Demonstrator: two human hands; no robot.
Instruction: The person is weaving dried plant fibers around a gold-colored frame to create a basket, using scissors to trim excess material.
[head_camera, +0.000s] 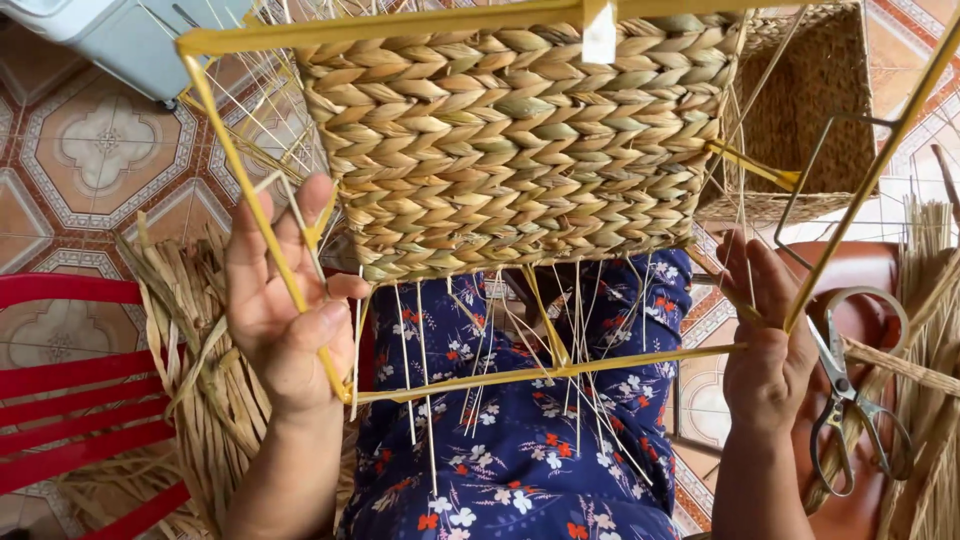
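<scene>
Yellow frame, straw-coloured braided basket

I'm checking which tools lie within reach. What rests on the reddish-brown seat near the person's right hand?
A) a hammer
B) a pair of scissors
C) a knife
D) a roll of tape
B: a pair of metal scissors lies on the reddish-brown seat, just beside the right hand that grips the yellow frame.

A home basket-weaving spot on a floor of patterned tiles. Bundles of dried fibre lie on the floor by a red plastic chair; a finished woven basket stands at the back right, and scissors rest on a red seat.
</scene>
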